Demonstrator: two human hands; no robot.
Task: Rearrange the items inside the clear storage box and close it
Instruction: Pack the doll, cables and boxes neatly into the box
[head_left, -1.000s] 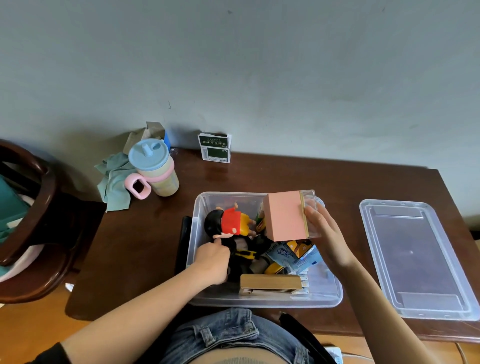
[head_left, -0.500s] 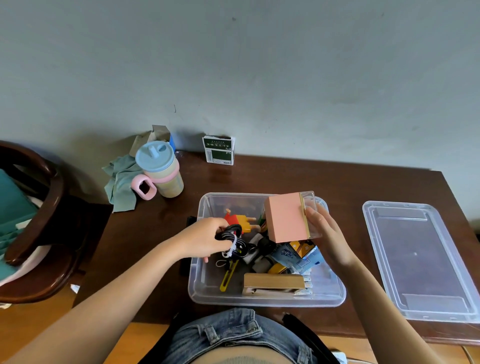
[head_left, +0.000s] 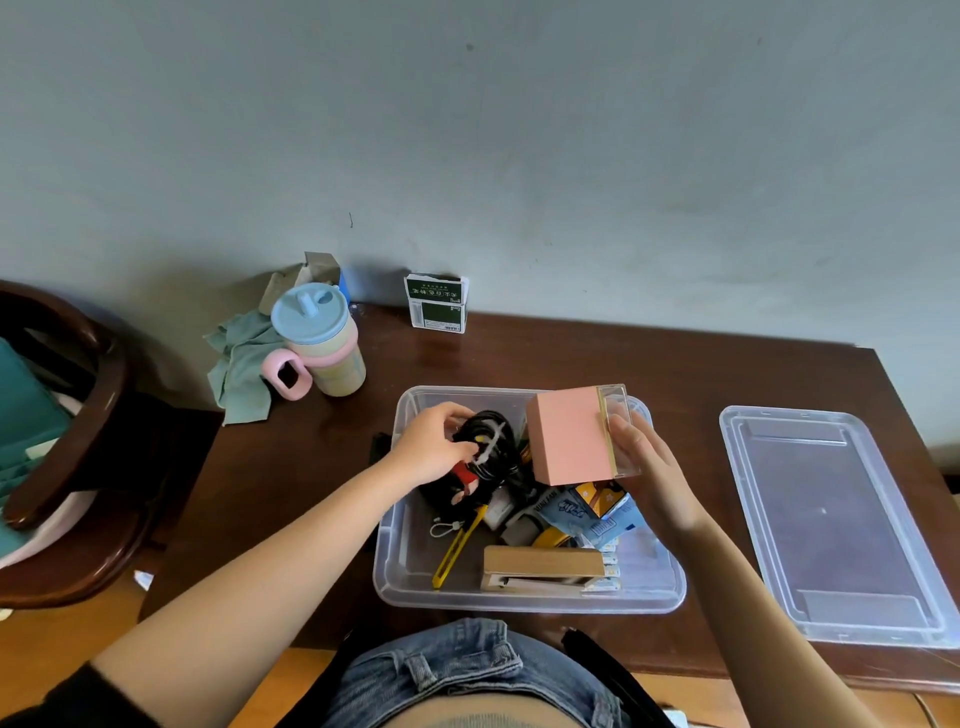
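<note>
Head view: cable bundle (head_left: 488, 447) hides toy (head_left: 465, 480) in box (head_left: 524, 603).

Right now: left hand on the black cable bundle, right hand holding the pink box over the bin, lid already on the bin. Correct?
Not quite. The head view shows the lid lying flat on the table right of the bin, not on it. Left hand grips the black cable bundle; right hand holds the pink box.

Home: toddler sippy cup (head_left: 323, 340), wooden chair (head_left: 78, 415).
</note>
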